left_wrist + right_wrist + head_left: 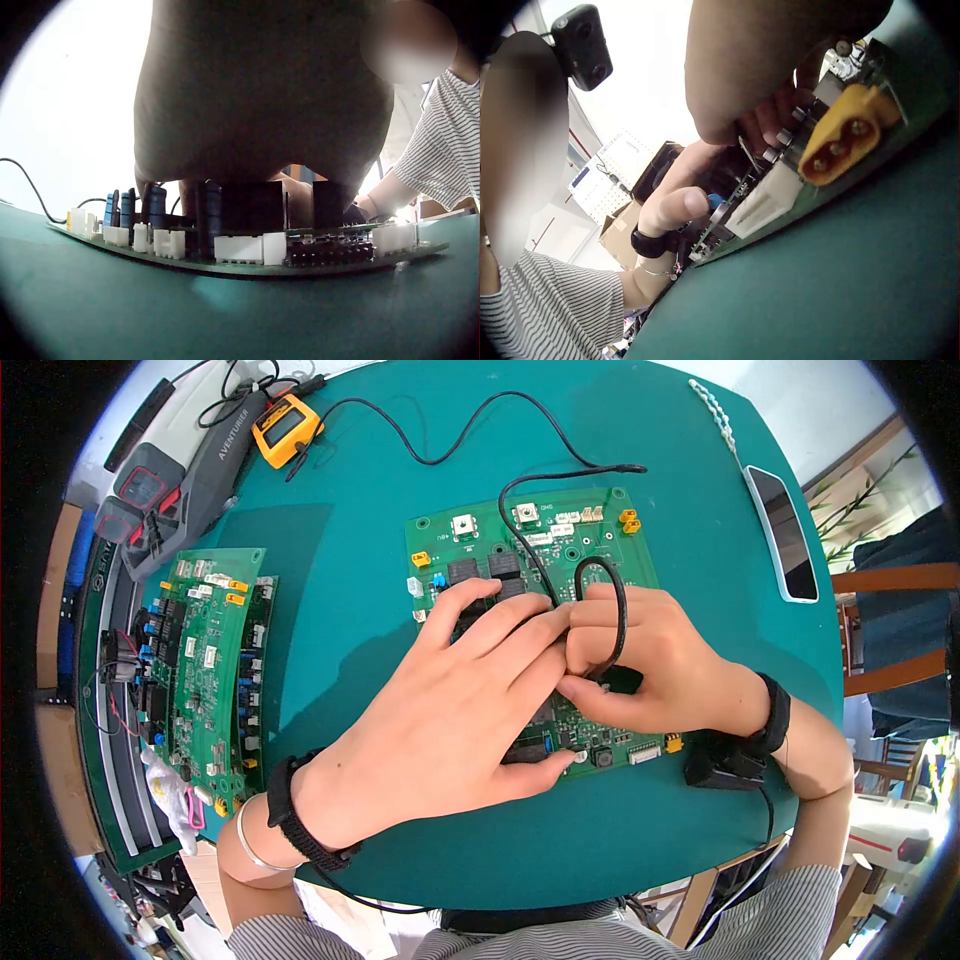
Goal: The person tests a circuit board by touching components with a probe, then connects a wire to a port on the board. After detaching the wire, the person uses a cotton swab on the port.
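A green circuit board [625, 550] lies flat on the green table, with white connectors and dark blocks on it. Across its middle spreads my left hand [450, 695], fingers fairly straight, the thumb resting by the lower edge. My right hand [665, 660] has its fingers curled round a black cable [622, 600] that loops above the board, fingertips meeting the left hand's. What lies under the fingertips is hidden. In the left wrist view, white connectors [238, 248] line the board's edge below the left hand [262, 97]. The right wrist view shows a yellow connector [840, 142] close by.
More circuit boards [215, 670] stand at the left. A yellow device [286, 430] sits at the back left, its cable [430, 460] running across the table. A phone [782, 535] lies at the right, and a black adapter [722, 765] is near the right forearm.
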Tool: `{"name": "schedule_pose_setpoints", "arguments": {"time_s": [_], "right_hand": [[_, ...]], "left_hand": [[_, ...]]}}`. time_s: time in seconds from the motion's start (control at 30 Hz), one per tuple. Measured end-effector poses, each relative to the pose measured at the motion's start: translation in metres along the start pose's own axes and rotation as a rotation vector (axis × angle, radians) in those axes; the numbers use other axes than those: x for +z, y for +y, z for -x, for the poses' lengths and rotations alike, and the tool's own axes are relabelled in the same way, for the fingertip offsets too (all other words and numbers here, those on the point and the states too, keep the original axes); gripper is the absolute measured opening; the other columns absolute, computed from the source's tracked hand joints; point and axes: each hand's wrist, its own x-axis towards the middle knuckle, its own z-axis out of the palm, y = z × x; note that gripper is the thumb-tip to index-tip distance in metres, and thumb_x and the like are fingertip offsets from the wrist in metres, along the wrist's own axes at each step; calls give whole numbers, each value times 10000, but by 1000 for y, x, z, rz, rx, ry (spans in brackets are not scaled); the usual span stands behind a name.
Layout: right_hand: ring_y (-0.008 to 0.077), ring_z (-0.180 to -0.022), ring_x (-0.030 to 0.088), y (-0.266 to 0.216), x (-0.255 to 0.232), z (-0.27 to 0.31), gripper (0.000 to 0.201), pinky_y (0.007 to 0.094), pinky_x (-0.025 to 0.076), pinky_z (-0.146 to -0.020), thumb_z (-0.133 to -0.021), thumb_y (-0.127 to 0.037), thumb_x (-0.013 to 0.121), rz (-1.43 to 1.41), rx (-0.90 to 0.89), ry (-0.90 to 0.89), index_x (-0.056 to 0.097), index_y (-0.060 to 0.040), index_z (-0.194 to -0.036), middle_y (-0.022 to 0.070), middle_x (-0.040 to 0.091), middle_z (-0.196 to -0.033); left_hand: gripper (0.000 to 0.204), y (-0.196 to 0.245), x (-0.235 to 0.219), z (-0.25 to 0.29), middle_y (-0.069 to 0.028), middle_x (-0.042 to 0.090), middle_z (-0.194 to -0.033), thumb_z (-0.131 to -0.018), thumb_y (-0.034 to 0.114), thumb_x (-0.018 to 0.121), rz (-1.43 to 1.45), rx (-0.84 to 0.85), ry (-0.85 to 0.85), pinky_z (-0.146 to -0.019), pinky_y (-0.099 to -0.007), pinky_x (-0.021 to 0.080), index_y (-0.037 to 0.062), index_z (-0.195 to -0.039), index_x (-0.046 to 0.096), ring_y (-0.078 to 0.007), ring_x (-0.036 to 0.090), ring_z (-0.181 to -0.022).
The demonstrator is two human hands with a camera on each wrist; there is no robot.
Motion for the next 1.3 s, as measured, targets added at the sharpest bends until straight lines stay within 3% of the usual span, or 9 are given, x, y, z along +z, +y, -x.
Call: {"name": "schedule_pose_setpoints", "arguments": {"time_s": [0.73, 1.3], "right_hand": [[282, -721, 584, 4, 4, 0, 173, 405, 479, -628, -816, -122, 766, -38, -35, 21, 603, -67, -797, 54, 603, -718], [316, -728, 589, 4, 2, 1, 158, 430, 484, -640, -866, -119, 741, -24, -55, 18, 599, -50, -857, 92, 588, -741]], "left_hand": [[629, 0, 1, 0, -199, 595, -1318, -763, 418, 830, -23, 14, 22, -1200, -609, 311, -19, -1170, 632, -386, 523, -1333], [635, 0, 1, 0, -193, 594, -1327, -781, 409, 822, -27, 14, 20, -1203, -593, 313, -22, -1204, 625, -374, 525, -1335]]}}
